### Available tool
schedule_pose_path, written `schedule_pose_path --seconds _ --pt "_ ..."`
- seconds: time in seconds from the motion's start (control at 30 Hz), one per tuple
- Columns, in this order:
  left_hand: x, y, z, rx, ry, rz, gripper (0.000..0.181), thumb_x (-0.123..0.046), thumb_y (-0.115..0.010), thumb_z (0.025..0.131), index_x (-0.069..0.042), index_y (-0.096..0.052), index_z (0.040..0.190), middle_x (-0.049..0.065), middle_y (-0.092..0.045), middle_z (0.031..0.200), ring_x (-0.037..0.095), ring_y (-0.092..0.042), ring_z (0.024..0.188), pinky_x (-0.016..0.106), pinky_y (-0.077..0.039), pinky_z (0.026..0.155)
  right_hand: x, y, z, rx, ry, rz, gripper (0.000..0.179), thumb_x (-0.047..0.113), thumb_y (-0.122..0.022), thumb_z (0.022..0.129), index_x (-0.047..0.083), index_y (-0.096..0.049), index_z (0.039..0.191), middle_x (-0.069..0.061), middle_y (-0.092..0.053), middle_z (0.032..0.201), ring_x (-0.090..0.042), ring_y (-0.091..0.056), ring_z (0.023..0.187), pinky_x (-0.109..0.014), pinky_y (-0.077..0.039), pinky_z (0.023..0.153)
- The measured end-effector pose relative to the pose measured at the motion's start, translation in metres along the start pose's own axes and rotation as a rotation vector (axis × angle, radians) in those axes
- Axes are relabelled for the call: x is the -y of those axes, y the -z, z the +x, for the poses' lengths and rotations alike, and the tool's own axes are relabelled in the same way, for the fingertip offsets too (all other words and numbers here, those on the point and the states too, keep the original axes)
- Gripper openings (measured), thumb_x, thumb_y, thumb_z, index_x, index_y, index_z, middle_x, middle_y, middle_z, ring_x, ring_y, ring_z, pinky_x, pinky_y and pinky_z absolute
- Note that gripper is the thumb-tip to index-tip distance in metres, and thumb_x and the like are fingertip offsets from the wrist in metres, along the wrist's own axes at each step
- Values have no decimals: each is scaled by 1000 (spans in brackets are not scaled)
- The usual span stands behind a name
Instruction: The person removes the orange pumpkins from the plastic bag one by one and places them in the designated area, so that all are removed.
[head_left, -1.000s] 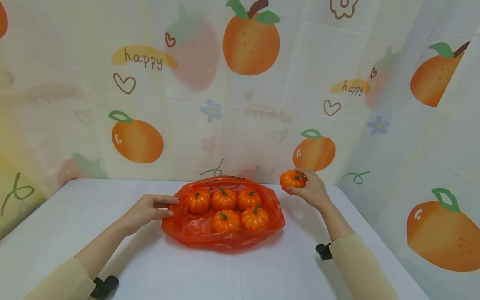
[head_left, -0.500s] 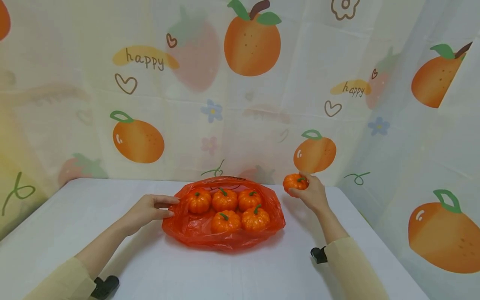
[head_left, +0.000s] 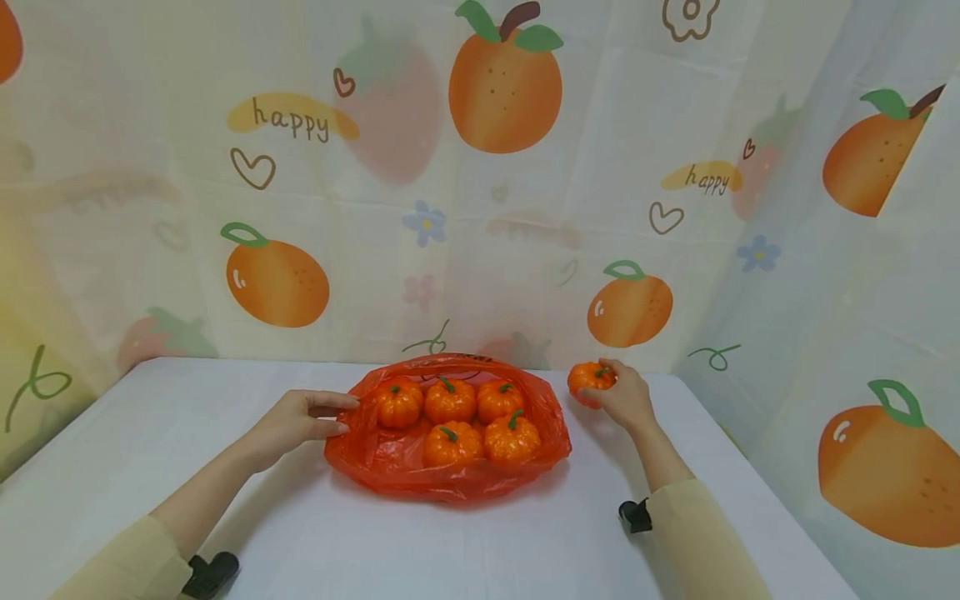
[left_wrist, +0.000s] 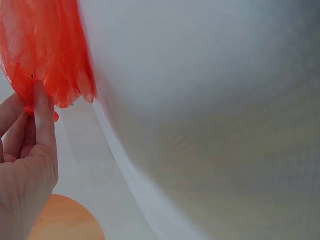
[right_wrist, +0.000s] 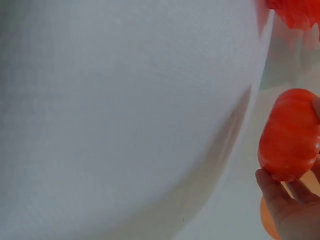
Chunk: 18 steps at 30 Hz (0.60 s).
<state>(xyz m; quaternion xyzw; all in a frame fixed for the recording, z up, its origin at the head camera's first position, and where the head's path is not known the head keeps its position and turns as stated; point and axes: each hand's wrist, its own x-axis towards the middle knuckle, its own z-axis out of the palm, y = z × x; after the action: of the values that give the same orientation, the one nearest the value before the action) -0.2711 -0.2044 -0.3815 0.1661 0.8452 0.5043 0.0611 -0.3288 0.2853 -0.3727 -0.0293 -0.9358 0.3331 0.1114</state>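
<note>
A red plastic bag point(head_left: 450, 485) lies with its mouth spread on the white table. Inside it sit several small orange toy pumpkins point(head_left: 450, 400) with green stems. My left hand point(head_left: 288, 427) pinches the bag's left edge; the left wrist view shows the crumpled plastic point(left_wrist: 42, 45) between thumb and fingers. To the right of the bag, my right hand point(head_left: 630, 398) grips another small pumpkin point(head_left: 588, 383) by its side, low over the table's far part. In the right wrist view this pumpkin point(right_wrist: 289, 135) shows its ribbed underside, with fingers along it.
The table's white cover point(head_left: 450, 550) runs back to a fruit-print curtain point(head_left: 480, 217), which also hangs along the sides. Black straps with small devices point(head_left: 212, 575) show at both cuffs.
My right hand has moved down and slightly right with the pumpkin, bringing it closer to the table. The left hand and the bag stay in place.
</note>
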Motion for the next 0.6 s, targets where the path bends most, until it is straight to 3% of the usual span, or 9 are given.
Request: schedule_pose_path --seconds 0.6 --pt "1 1 0 0 5 -2 41 -13 -67 90 -1 -63 129 24 -60 136 40 -58 126 22 -58 85 -11 -7 -2 89 14 -50 67 30 -74 83 1 -51 139 -27 -55 137 -42 -52 123 -58 -45 107"
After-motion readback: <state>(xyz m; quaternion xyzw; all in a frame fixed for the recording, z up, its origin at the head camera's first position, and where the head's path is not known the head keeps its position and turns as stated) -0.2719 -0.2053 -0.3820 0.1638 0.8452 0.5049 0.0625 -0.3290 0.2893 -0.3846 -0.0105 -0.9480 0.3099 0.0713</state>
